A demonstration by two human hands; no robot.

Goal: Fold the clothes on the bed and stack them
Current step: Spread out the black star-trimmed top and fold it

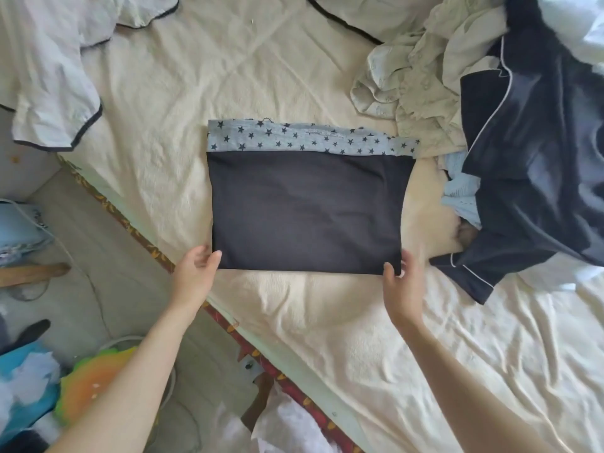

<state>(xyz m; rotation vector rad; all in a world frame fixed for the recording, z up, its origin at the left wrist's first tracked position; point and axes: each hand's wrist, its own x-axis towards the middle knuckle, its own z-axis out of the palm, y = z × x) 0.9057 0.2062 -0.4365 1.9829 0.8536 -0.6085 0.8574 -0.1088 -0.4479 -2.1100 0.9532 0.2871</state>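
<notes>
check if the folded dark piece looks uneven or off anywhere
Slightly. The star-print band along the far edge of the folded dark garment sticks out past the right side, so that corner is not square.

A folded garment lies flat on the bed, between the two hands. The left hand is at its near left corner, the right hand at its near right corner. Beyond the right hand lies a heap of clothes. Beyond the left hand lies a loose shirt. Below the left arm is the floor.
</notes>
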